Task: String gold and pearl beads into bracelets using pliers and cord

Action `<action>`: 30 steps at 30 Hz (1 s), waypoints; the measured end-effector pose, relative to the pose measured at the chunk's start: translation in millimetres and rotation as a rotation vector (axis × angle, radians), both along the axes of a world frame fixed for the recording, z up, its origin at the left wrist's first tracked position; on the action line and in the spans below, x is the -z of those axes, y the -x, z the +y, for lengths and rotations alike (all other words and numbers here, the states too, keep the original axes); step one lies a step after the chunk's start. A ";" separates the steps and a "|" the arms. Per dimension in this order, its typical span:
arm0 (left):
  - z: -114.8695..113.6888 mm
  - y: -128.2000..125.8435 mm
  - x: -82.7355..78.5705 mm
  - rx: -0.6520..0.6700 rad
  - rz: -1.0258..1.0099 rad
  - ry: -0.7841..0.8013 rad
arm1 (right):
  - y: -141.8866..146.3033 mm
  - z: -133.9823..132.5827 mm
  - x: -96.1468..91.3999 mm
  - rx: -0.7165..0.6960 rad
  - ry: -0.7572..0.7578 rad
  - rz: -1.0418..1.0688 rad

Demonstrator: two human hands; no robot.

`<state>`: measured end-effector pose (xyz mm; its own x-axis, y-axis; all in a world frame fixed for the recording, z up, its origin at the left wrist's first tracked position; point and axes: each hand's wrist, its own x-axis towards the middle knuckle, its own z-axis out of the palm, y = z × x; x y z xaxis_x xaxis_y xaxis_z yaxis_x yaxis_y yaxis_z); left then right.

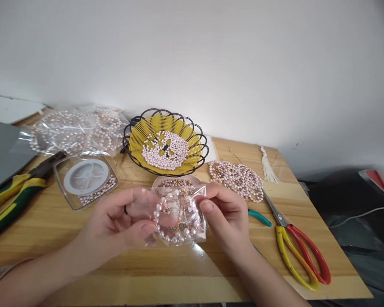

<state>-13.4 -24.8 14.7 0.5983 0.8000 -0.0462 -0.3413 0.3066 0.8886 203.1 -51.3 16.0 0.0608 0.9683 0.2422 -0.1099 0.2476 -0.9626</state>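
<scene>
Between my hands is a small clear plastic bag (201,194) with a pearl bead bracelet (176,236) and some thin gold chain inside. My left hand (124,221) grips the bag's left side, thumb in front and fingers behind it. At the right edge, my right hand (227,215) pinches the bag between thumb and forefinger. Directly behind the bag, partly covered by it, sits a small clear dish (156,182) with pink and brown beads. A yellow basket with a black looped rim (132,164) stands farther back, holding loose pale pink beads (176,153).
Left are green-yellow pliers (28,187), a clear box (58,181) with a white spool (86,177), and bagged bead strands (73,130). To the right lie a bead-strand pile (237,177), a white tassel (268,166), red-yellow scissors (294,238) and a teal handle (260,217).
</scene>
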 end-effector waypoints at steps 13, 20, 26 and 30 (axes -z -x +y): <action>-4.3 -0.9 -6.3 -0.058 0.131 -0.128 | 0.7 1.5 1.8 -0.009 0.022 -0.038; -11.0 -0.5 -4.4 -0.133 0.214 -0.198 | 0.5 0.3 1.7 -0.055 0.003 -0.031; -8.2 0.0 -1.2 -0.118 0.113 -0.169 | -1.2 -0.8 9.1 -0.065 0.020 0.028; -3.0 -1.2 1.2 -0.062 0.073 -0.191 | -2.1 -1.1 15.7 -0.089 0.025 0.082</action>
<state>-12.2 -27.8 13.5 0.5480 0.8337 0.0682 -0.2865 0.1104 0.9517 205.2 -52.4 0.3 -0.0071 0.9765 0.2153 -0.2089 0.2091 -0.9553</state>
